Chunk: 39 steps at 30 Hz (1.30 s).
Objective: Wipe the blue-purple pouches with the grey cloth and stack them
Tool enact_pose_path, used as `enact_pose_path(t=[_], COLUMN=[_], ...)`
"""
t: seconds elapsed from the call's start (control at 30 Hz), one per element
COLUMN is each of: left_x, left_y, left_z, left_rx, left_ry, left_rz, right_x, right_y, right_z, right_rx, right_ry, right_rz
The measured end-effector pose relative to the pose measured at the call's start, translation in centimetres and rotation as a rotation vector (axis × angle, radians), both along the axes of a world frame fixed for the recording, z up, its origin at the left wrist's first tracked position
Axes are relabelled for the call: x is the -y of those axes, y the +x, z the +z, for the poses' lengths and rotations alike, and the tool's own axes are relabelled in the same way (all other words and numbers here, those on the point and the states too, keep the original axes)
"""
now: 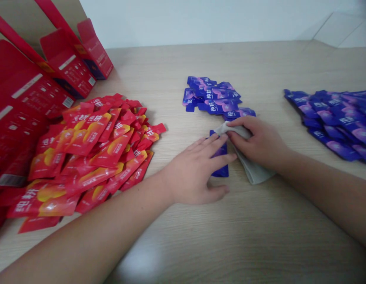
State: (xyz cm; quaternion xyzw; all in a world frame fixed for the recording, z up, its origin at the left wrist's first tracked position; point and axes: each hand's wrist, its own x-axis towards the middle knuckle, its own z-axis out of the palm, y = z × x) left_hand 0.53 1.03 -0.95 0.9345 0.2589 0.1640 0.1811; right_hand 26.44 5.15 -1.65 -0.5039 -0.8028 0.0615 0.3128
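Fingers point(222, 161) of the left hand point(194, 171) lie spread, back of the hand upward, over a purple sachet point(220, 172), leaving its lower end and slivers between the fingers in sight. The thumb of that hand stands apart from the rest, just beside the sachet's near edge. The right hand point(256, 138) pinches a folded pale cloth point(255, 173) between thumb and forefinger, its other fingers tucked out of sight; the cloth's far end meets the left fingertips at the sachet's upper end, and its loose end trails onto the counter point(259, 228). Just beyond the hands sits a cluster of purple sachets point(214, 98), overlapping, the nearest one partly behind the right hand; whether they touch is hard to tell. A broad stretch of counter lies between this cluster and a purple heap point(339, 122), which the right border cuts off. On the left, past a narrower gap, red pouches point(91, 148) are piled near the left forearm, against red boxes point(64, 69) with raised flaps, some cropped by the left border. The counter's far edge meets a white wall point(200, 21); at the upper right, a faint angular outline point(338, 29) is too pale to identify. Most lettering is too blurred to read.
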Motion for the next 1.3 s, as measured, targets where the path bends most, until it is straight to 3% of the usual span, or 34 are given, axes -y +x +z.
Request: enact_pose_path(t=[0.13,0.3,0.5,0.57,0.7,0.87,1.03,1.3], left_x=[0.9,1.0,0.4,0.1,-0.2,0.4,0.5,0.3], left_y=[0.9,0.8,0.4,0.1,-0.2,0.2,0.2,0.1], left_z=[0.6,1.3,1.6,1.7,1.7,1.8,1.6,1.8], left_rx=[-0.15,-0.184,-0.24,-0.19,-0.115,-0.253,-0.27,-0.234], left_ry=[0.054,0.107,0.129,0.135,0.108,0.137,0.122,0.047], left_rz=[0.082,0.324,0.385,0.32,0.003,0.164,0.178,0.242], right_x=[0.1,0.5,0.5,0.3,0.1,0.1,0.7,0.4], right_y=[-0.1,0.0,-0.1,-0.1,-0.1,-0.2,-0.7,-0.8], right_z=[0.0,0.0,-0.6,-0.9,-1.0,-0.2,0.1,0.0], right_rx=[-0.045,-0.156,-0.205,-0.256,-0.33,-0.034,0.29,0.314], right_ry=[0.002,0.075,0.121,0.112,0.078,-0.01,0.006,-0.068], right_rz=[-0.03,-0.098,-0.076,-0.054,0.019,0.215,0.277,0.235])
